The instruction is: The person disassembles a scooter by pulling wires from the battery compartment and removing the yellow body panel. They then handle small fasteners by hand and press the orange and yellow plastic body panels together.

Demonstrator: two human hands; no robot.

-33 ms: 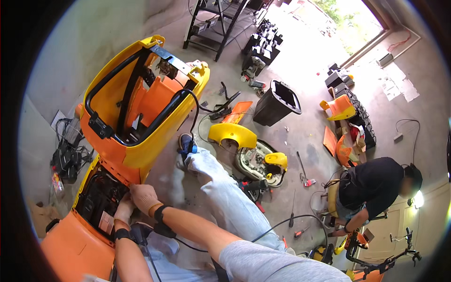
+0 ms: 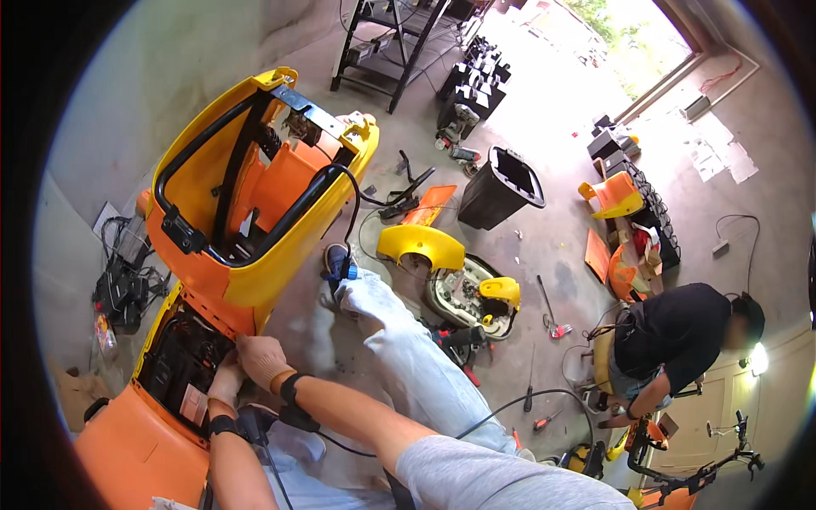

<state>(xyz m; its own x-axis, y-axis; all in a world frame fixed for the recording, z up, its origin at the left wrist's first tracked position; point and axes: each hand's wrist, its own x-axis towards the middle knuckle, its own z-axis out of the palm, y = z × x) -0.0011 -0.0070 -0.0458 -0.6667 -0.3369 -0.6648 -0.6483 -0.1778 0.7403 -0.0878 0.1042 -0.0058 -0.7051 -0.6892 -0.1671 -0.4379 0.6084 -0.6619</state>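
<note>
A scooter-like body shell [image 2: 246,285] in yellow and orange stands at the left, with a dark open bay [image 2: 174,361] below its upper part. Wiring and black parts show inside the bay, beside a pale label [image 2: 193,405]. At the bay's right rim, my right hand [image 2: 262,357] is closed, its fingers curled against the orange edge. My left hand [image 2: 226,380] is just below and touches the same rim, fingers bent inward. Both hands look pale-gloved and meet closely; whatever is between their fingertips is hidden. Black straps with cables circle both wrists.
A yellow curved panel [image 2: 421,245], a dismantled base unit [image 2: 467,297] and a black bin [image 2: 503,189] lie beyond my leg. Screwdrivers [image 2: 544,419] and a cable [image 2: 544,392] are on the floor. At right, another person [image 2: 671,336] bends over a workpiece.
</note>
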